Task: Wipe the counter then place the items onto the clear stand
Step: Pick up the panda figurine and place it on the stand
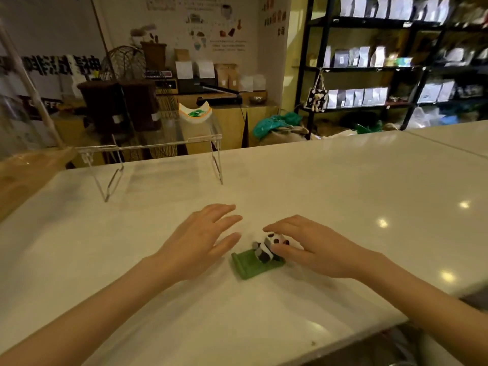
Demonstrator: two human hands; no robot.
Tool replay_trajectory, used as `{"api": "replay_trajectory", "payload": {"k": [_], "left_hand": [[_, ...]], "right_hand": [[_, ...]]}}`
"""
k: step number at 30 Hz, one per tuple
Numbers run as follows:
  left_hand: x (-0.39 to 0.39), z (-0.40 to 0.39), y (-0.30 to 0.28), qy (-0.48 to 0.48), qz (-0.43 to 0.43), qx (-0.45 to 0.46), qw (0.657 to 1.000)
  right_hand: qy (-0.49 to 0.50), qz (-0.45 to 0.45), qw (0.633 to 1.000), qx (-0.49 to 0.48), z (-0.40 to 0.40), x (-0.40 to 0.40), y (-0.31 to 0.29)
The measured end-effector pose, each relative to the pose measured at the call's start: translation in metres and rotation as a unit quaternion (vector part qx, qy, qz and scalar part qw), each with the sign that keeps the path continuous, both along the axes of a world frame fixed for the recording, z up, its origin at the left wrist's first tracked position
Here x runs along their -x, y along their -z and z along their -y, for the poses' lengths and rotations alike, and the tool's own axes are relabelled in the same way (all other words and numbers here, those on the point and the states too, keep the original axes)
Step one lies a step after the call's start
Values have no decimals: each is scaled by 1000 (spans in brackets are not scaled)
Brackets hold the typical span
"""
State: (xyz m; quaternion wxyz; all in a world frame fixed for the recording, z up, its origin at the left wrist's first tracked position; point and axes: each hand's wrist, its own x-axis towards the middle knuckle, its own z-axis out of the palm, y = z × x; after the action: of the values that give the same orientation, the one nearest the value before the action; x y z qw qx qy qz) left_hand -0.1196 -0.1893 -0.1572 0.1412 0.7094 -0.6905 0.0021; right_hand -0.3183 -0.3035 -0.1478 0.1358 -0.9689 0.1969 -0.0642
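No writing I could read; wall signs & bag labels were too blurred. My right hand (314, 249) curled its grip round the panda figure (269, 247) on its green base, near counter (343, 186) centre. Left hand (200, 239) hovered just beside it, fingers spread, empty; clear stand (155, 154) stood well apart at back-left.

Counter (343, 194) bare btwn panda ornament (260, 256) & clear stand (148, 147); stand top free.
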Motion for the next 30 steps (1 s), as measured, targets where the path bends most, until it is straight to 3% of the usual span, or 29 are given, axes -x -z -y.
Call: {"api": "replay_trajectory", "payload": {"k": [18, 24, 30], "left_hand": [[29, -23, 35, -2, -62, -17, 998], [19, -16, 14, 3, -115, -4, 993], [-11, -2, -22, -21, -109, 51, 992]], "right_hand": [[44, 85, 989, -114, -4, 0, 17], [45, 126, 979, -155, 2, -11, -2], [38, 169, 972, -160, 19, -47, -34]]}}
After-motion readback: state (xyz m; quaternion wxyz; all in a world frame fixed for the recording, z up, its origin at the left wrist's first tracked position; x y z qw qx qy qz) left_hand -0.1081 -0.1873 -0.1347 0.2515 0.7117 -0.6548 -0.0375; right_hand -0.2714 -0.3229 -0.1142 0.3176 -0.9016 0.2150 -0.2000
